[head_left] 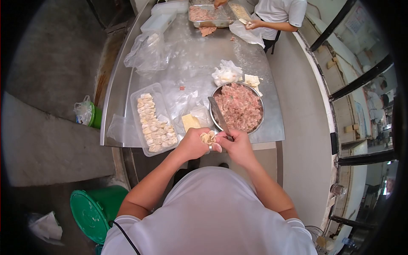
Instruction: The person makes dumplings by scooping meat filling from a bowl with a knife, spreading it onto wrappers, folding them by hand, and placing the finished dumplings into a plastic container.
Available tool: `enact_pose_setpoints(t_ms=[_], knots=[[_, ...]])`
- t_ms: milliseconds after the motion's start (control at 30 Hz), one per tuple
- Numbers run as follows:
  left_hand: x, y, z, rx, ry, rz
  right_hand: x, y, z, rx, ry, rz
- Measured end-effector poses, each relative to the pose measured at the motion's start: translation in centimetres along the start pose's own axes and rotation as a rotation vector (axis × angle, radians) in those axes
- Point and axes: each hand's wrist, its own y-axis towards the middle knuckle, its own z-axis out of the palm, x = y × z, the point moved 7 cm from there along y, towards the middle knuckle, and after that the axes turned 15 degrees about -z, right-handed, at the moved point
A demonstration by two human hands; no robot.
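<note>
My left hand (193,144) holds several small folded dumplings (208,137) at the table's front edge. My right hand (236,145) meets it there, its fingertips on the dumplings, and also grips a flat dark spatula (218,112) that slants up over the bowl's left rim. The metal bowl (263,111) is heaped with pink minced meat (239,106). Just beyond my left hand lies a stack of yellowish wrappers (191,122) beside clear plastic. To the left, rows of dumplings (154,127) sit in a clear plastic tray (137,123).
The steel table (191,63) bears crumpled plastic bags (148,51), a white bag (227,73), and a meat tray (208,22) at the far end, where a co-worker (278,17) stands. A green lidded bucket (91,212) is on the floor at left.
</note>
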Motion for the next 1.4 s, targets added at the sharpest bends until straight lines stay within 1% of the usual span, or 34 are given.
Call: enact_pose_setpoints(t_ms=[67,133,233,333,467,567,667,733,767,867,967,1067,1167,1267,1367,1400], knots=[[0.1,-0.2,-0.1,0.009,0.044,-0.009,1.5,0.5,0.7,0.078,-0.092,-0.024],[0.4,-0.2,-0.5,0.001,0.031,-0.01,2.6,0.8,1.0,0.024,-0.037,-0.044],[2.5,0.3,-1.4,0.062,-0.246,-0.14,1.7,1.3,0.9,-0.017,0.014,-0.074],[5.0,1.1,-4.6,-0.059,-0.552,-0.131,0.9,1.1,0.7,-0.05,0.077,-0.07],[8.3,1.2,-12.0,-0.453,-0.628,-0.168,-0.2,0.4,0.5,-0.064,0.057,-0.02],[10.2,1.6,-16.7,-0.617,-0.505,-0.185,-0.4,0.1,0.7,-0.033,0.042,0.01],[10.0,1.8,-19.2,-0.733,-0.041,-0.28,-0.4,-0.1,1.0,-0.033,0.037,0.026],[10.9,2.6,-19.4,-0.718,0.094,-0.216,-0.6,-0.4,1.1,-0.027,0.022,0.035],[11.5,3.2,-19.5,-0.707,0.161,-0.182,-0.8,-0.5,1.1,-0.026,0.015,0.039],[15.7,6.6,-19.1,-0.389,0.146,-0.275,-1.3,-0.9,1.0,-0.048,0.038,0.054],[11.5,5.7,-16.9,-0.313,0.56,-0.3,-1.6,-1.2,0.9,-0.077,0.048,0.053],[11.4,6.1,-15.7,-0.286,0.816,-0.314,-1.9,-1.5,0.7,-0.097,0.061,0.059],[11.4,6.2,-16.2,-0.163,0.622,-0.437,-1.6,-1.8,0.0,-0.107,0.028,0.041],[11.2,6.2,-16.3,-0.247,0.761,-0.421,-1.9,-2.1,-0.6,-0.142,0.013,0.072],[10.4,6.1,-15.6,-0.313,0.894,-0.358,-2.3,-2.3,-1.1,-0.142,0.026,0.062],[10.4,5.9,-15.9,-0.324,0.79,-0.386,-2.3,-2.3,-1.3,-0.153,0.031,0.054]])
